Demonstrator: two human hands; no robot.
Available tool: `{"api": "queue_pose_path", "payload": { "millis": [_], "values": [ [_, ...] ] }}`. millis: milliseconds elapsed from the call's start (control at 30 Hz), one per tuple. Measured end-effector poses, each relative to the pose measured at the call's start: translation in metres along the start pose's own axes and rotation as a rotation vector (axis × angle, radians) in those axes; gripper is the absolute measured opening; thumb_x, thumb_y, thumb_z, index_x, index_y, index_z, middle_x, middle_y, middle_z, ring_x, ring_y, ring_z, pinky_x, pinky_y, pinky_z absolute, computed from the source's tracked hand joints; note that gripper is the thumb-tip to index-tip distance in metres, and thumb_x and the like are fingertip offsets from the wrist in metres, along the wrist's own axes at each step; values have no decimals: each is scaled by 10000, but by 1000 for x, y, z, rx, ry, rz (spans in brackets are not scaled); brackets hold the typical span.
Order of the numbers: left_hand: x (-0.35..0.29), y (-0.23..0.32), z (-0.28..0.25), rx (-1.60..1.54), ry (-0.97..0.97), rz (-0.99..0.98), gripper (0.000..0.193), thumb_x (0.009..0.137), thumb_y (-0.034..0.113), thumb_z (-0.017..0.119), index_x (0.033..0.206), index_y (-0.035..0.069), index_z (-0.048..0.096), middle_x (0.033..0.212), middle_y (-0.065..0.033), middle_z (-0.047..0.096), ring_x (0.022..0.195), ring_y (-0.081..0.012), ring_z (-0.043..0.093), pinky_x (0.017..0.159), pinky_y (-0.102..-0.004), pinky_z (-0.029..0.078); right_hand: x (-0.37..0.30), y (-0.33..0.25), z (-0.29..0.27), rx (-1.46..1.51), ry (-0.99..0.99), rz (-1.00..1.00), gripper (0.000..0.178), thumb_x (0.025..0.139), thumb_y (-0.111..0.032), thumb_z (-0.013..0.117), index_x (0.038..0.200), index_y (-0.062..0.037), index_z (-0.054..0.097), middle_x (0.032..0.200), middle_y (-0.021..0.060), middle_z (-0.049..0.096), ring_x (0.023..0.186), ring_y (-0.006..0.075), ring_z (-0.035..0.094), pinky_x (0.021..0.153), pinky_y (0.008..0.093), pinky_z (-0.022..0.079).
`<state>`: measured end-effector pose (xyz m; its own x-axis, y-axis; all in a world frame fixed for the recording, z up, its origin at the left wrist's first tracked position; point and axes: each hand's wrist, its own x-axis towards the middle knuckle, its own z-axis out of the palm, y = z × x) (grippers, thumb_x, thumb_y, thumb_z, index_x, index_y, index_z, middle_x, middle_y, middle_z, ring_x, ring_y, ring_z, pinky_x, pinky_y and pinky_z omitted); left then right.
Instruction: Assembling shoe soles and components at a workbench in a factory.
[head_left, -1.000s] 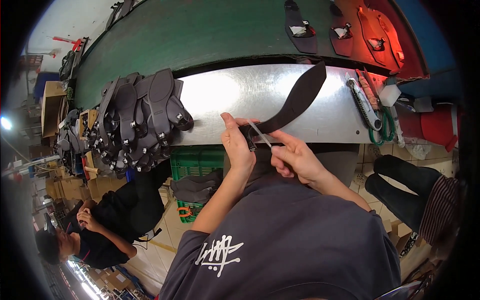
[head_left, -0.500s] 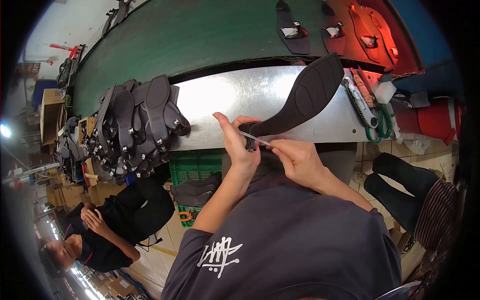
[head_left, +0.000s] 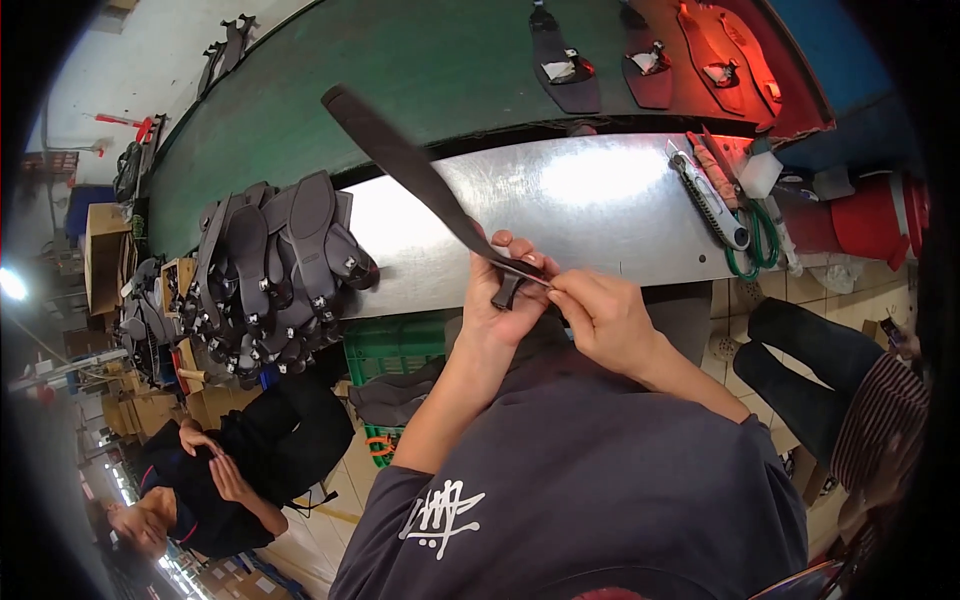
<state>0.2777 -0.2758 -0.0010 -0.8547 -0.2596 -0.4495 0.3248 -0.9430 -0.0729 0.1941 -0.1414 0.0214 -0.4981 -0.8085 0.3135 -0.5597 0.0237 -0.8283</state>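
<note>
My left hand (head_left: 488, 312) is closed round the narrow end of a dark grey, sole-shaped piece (head_left: 412, 170). The piece slants up to the left over the metal bench and shows nearly edge-on. A short black fitting (head_left: 507, 291) sticks out by my left palm. My right hand (head_left: 608, 318) pinches a thin, pale, rod-like tool (head_left: 530, 275). Its far end lies against the held end of the sole piece, partly hidden by the left fingers, so I cannot make out the tip.
Stacked grey sole pieces (head_left: 270, 265) with metal fittings fill the bench's left end. A utility knife (head_left: 708, 200) and green-handled scissors (head_left: 760, 240) lie right. More soles (head_left: 568, 70) rest on the green surface (head_left: 400, 60). A green crate (head_left: 390, 340) stands below; people are on both sides.
The sole piece has swung from pointing up right to pointing up left and has turned from its broad face to its edge. Both hands keep their grip.
</note>
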Motion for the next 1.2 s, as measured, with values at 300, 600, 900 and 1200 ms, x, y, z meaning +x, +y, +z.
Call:
{"api": "queue_pose_path", "payload": {
  "millis": [300, 600, 900, 1200],
  "values": [
    [15, 4, -13, 197, 46, 96, 420, 903, 520, 557, 746, 130, 549, 677, -24, 561, 630, -227, 564, 672, -387, 490, -10, -7, 5, -44, -90, 33, 64, 843, -47, 617, 872, -24, 566, 733, 137, 598, 655, 337, 604, 570, 408, 460],
    [15, 3, 5, 522, 129, 97, 574, 927, 626, 406, 1032, 85, 565, 780, -48, 607, 644, -188, 596, 580, -311, 488, 9, -9, -16, 140, 30, 51, 250, 803, -3, 646, 1050, -33, 626, 684, 56, 505, 541, 145, 509, 515, 264, 422],
    [12, -14, 11, 795, 83, 190, 371, 970, 389, 489, 1136, 76, 596, 852, -53, 651, 633, -157, 621, 583, -266, 509, 16, -6, -12, 208, -85, 32, 430, 753, -98, 745, 1173, -85, 650, 767, 52, 543, 620, 153, 535, 564, 285, 450],
    [12, -25, 23, 664, 42, -32, 342, 971, 274, 499, 1189, 18, 565, 1062, -138, 651, 901, -212, 651, 761, -334, 551, 5, 2, -10, 115, 57, -48, 308, 755, -4, 717, 1058, -34, 674, 780, 87, 613, 655, 162, 597, 570, 275, 463]
  ]
}}
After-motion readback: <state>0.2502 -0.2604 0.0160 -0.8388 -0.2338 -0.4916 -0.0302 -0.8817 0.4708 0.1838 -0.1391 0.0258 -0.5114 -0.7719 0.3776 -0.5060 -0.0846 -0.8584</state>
